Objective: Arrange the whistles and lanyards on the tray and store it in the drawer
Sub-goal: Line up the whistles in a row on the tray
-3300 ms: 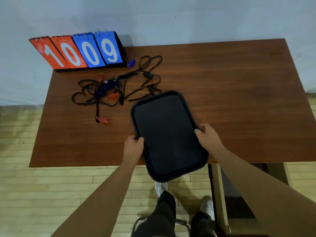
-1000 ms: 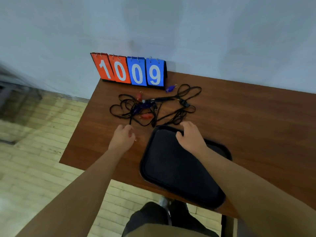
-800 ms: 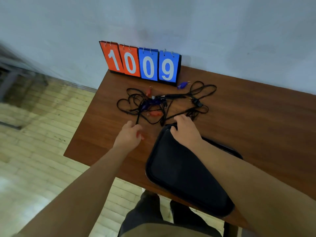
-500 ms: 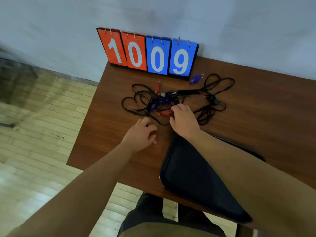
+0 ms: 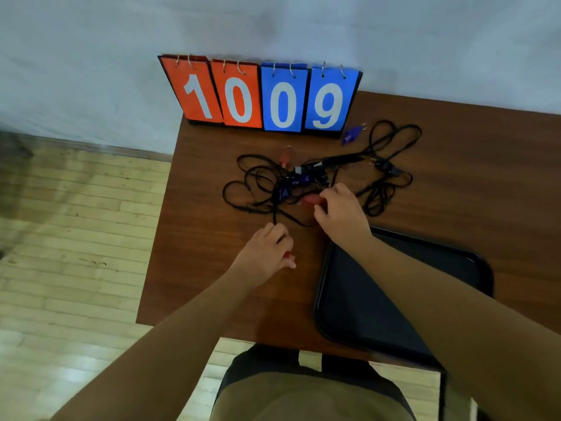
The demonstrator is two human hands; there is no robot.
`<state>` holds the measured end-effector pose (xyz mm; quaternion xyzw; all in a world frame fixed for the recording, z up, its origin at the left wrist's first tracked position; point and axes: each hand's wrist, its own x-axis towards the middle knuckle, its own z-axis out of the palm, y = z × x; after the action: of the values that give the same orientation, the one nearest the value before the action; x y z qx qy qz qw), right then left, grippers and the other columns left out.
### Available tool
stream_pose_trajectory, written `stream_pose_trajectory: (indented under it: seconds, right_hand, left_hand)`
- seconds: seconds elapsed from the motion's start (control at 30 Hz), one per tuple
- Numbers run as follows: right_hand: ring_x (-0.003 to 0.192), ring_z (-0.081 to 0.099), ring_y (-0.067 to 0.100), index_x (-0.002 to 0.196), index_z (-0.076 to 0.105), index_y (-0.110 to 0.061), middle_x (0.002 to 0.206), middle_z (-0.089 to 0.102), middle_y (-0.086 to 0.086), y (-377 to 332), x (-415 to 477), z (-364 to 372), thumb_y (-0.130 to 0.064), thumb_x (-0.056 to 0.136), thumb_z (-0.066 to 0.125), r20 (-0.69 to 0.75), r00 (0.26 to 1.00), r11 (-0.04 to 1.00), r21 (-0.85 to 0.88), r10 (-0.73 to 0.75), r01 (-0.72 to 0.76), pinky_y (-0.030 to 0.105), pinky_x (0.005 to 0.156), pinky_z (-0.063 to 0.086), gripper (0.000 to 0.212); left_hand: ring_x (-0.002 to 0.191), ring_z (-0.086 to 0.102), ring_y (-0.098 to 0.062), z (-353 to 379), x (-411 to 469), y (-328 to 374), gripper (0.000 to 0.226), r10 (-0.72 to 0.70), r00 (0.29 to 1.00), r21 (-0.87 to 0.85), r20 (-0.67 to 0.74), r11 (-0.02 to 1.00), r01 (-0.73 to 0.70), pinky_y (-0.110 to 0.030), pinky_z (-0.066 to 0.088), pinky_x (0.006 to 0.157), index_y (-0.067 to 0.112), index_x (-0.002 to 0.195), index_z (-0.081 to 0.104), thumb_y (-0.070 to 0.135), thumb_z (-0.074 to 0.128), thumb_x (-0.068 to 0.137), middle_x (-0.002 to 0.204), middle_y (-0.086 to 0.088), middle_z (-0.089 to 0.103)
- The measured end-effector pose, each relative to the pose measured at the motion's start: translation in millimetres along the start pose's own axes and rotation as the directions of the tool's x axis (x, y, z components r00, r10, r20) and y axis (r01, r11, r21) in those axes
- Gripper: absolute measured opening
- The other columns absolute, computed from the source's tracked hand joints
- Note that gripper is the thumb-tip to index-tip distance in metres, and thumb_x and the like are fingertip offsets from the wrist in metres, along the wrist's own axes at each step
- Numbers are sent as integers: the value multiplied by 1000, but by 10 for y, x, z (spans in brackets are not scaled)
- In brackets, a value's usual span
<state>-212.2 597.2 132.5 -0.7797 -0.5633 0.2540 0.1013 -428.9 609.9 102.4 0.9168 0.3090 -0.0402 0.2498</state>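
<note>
Right hand (image 5: 340,215) pinches a red whistle (image 5: 309,199) at its fingertips, in the tangled lanyards (image 5: 261,183). Left hand (image 5: 265,253), fingers curled, appears to grip a second whistle (image 5: 289,256). The tray (image 5: 358,302) lies nearer the person than both sets of fingers.

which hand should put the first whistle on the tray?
Probably right. The right hand pinches the red whistle in the lanyard tangle, and the black tray lies just beside its wrist. The left hand, curled over the nearer red whistle, sits farther from the tray.
</note>
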Motion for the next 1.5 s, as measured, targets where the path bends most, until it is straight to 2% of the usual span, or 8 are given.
stream_pose_trajectory:
  seconds: [0.17,0.3,0.4,0.53,0.7,0.83,1.3,1.5]
  right_hand:
    - [97,59,20,118,63,-8,113,58,7,146,-322,-272,-23,94,63,-1,986,955,248,167,-162,31,86,49,28]
    - [90,56,14,112,65,-11,106,57,3,382,-655,-435,-21,95,64,11,973,914,340,229,-219,28,82,48,20]
    - [87,56,11,113,64,-14,107,56,2,610,-900,-509,-21,95,63,37,957,885,373,287,-280,28,79,50,20]
    - [84,59,11,111,66,-17,106,60,2,937,-1146,-569,-25,93,63,130,928,853,366,350,-373,27,70,52,20]
    - [76,64,16,102,64,-14,95,63,2,1280,-1277,-546,-30,89,69,327,859,832,270,394,-485,29,59,53,22]
    - [77,70,18,105,64,-14,84,72,5,1390,-1214,-505,-24,89,66,380,844,812,300,379,-500,34,66,58,19]
    - [89,60,18,132,57,-23,121,52,6,1528,-1143,-377,-14,93,62,188,935,880,322,301,-348,29,80,50,40]
    - [89,56,15,128,60,-19,126,40,4,1370,-1177,-291,-36,98,61,104,930,859,360,352,-365,25,87,47,35]
  left_hand:
    - [94,50,-22,-117,8,183,36,-204,976,-165,-70,968,190,-40,45,85,13,98,62,48,66,88,100,0,57]
    - [75,55,-1,-312,98,514,21,-430,903,-529,6,765,368,-16,39,64,22,101,56,39,65,93,85,13,58]
    - [95,60,0,-331,216,751,24,-499,866,-660,40,637,397,-14,43,77,28,119,59,34,63,96,105,14,63]
    - [102,59,0,-237,393,1016,29,-461,887,-614,36,689,384,-16,43,86,24,129,61,28,57,101,121,9,62]
    - [88,67,-3,-15,511,1256,16,-479,874,-644,78,645,411,-29,57,85,27,113,63,25,62,98,105,4,67]
    - [96,61,-4,112,608,1390,15,-498,866,-588,50,686,429,-18,47,82,29,110,66,30,65,95,103,13,64]
    - [92,56,-11,326,764,1501,36,-490,871,-386,22,800,460,-24,48,80,21,121,56,32,71,90,113,5,49]
    - [80,57,-5,371,645,1441,24,-471,881,-363,29,817,449,-25,53,78,21,112,62,24,71,90,103,7,55]
